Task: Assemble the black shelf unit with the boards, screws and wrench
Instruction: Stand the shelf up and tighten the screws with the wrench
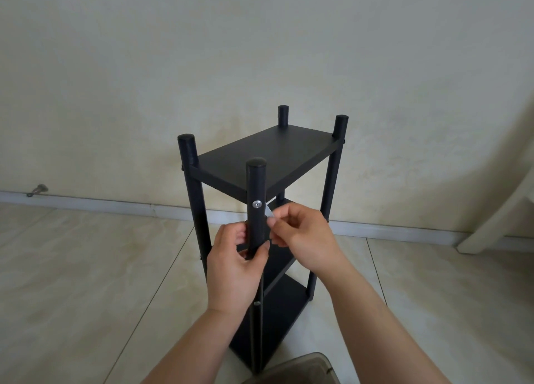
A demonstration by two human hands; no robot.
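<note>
The black shelf unit [268,158] stands upright on the tiled floor, with boards fixed between four round posts. A silver screw head [257,204] shows on the near post [256,187] just under the top board. My left hand [235,256] grips that near post below the screw. Just right of the post, my right hand [300,239] pinches a small pale, thin piece [270,212]; I cannot tell what it is. No wrench is visible.
A cream wall and white skirting run behind the shelf. A small metal doorstop [37,190] sits at the wall's base on the left. A pale furniture leg [497,210] slants at the right. A translucent brown container [300,369] sits at the bottom edge.
</note>
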